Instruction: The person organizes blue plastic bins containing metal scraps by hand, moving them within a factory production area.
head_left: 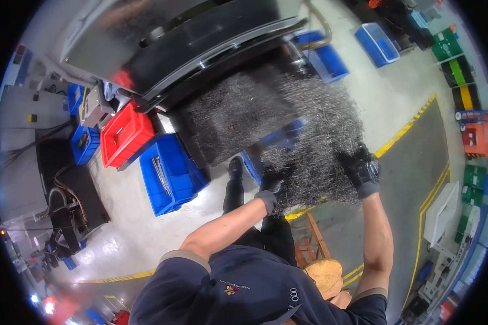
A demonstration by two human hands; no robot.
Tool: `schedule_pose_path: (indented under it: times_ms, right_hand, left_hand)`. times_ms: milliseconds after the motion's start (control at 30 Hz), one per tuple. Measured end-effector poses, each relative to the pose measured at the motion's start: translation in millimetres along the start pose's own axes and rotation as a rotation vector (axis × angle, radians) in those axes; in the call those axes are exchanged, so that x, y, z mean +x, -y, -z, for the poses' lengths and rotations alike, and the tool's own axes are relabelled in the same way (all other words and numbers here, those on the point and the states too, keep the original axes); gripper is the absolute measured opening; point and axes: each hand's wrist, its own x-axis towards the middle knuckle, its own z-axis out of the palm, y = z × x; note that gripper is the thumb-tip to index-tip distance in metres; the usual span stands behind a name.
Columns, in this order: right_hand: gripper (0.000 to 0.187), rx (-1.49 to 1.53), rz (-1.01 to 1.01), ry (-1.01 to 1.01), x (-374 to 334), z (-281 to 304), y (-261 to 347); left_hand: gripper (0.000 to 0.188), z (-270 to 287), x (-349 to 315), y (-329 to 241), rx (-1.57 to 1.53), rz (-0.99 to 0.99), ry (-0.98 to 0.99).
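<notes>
A large tangled mass of fine grey metal shavings hangs in front of me between my two gloved hands. My left hand, in a black glove with a grey cuff, grips its near left side, and some of the fingers are buried in the strands. At its right edge my right hand, gloved the same way, is closed on the shavings. Behind the mass, a dark machine tray carries more shavings. Partly hidden beneath lies a blue bin.
A red crate and a blue crate holding long rods stand left of the tray. More blue bins sit on the floor at the far right. A wooden stool is close by my right side. Yellow lines mark the floor.
</notes>
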Motion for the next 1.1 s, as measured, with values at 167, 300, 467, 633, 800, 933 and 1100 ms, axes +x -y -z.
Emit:
schedule_pose_path:
  times_ms: [167, 300, 467, 633, 800, 933, 1100]
  right_hand:
    - [0.044, -0.034, -0.064, -0.081, -29, -32, -73]
    - [0.042, -0.006, -0.12, -0.047, -44, -36, -82]
    - [0.044, 0.113, -0.132, -0.024, -36, -84, -98]
    - [0.053, 0.101, -0.299, 0.224, 0, -180, -119]
    - [0.066, 0.113, -0.278, 0.423, 57, -275, -96]
    - [0.08, 0.208, -0.365, 0.836, 110, -314, -90]
    - [0.07, 0.113, -0.321, 0.74, 151, -376, -109]
  left_hand:
    - [0.026, -38, 15, 48, -0.283, -0.176, -0.018]
    - [0.029, -54, 15, 72, -0.009, -0.307, -0.011]
    - [0.033, -49, 36, 112, -0.495, 0.228, 0.067]
    - [0.029, -32, 73, 146, -0.036, 0.189, 0.013]
    - [0.035, 33, 115, 258, 0.324, 0.122, 0.034]
    - [0.043, 59, 161, 319, 0.448, 0.245, 0.057]
    - [0.042, 78, 215, 395, 0.315, 0.238, 0.078]
